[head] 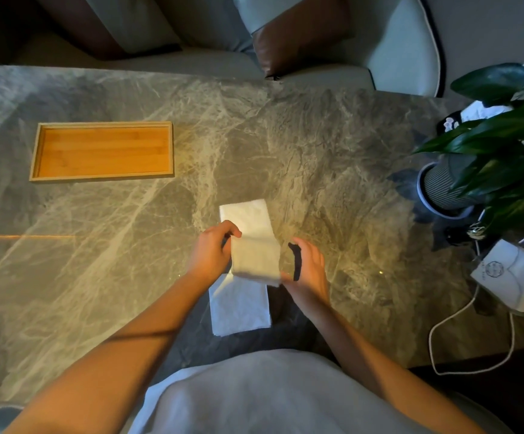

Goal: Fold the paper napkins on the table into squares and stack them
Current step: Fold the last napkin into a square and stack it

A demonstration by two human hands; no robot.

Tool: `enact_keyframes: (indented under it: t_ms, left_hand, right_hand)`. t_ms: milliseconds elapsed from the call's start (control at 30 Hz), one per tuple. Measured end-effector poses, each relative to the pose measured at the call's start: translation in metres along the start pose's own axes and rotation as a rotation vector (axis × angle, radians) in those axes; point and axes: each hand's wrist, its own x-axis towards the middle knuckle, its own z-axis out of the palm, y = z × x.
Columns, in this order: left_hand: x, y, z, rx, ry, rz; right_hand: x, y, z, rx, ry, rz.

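A white paper napkin (256, 245) is held just above the marble table (285, 145), its near half bent over while its far end rests flat on the stone. My left hand (212, 250) pinches its left edge. My right hand (306, 266) grips its near right corner; a dark band runs across that palm. Under the held napkin, closer to me, a flat white pile of napkins (238, 305) lies on the table; I cannot tell how many sheets it holds.
An empty wooden tray (38, 151) lies at the far left. A potted plant (486, 170) in a ribbed pot stands at the right edge, with a white bag (514, 274) and a white cable (442, 327) beside it. Chairs stand behind the table.
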Motion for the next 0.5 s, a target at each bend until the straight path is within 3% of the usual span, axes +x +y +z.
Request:
enact_keyframes:
  t_ms: [133, 367, 500]
  left_hand:
    - [-0.004, -0.004, -0.001, -0.134, -0.012, -0.075]
    - [-0.001, -0.006, 0.005, -0.166, -0.028, -0.143]
    - [0.004, -0.008, 0.009, -0.202, -0.022, -0.226]
  right_hand:
    - [0.013, 0.003, 0.000, 0.018, -0.032, 0.033]
    - [0.030, -0.011, 0.008, 0.094, -0.029, -0.025]
    - [0.032, -0.010, 0.013, 0.150, -0.067, 0.057]
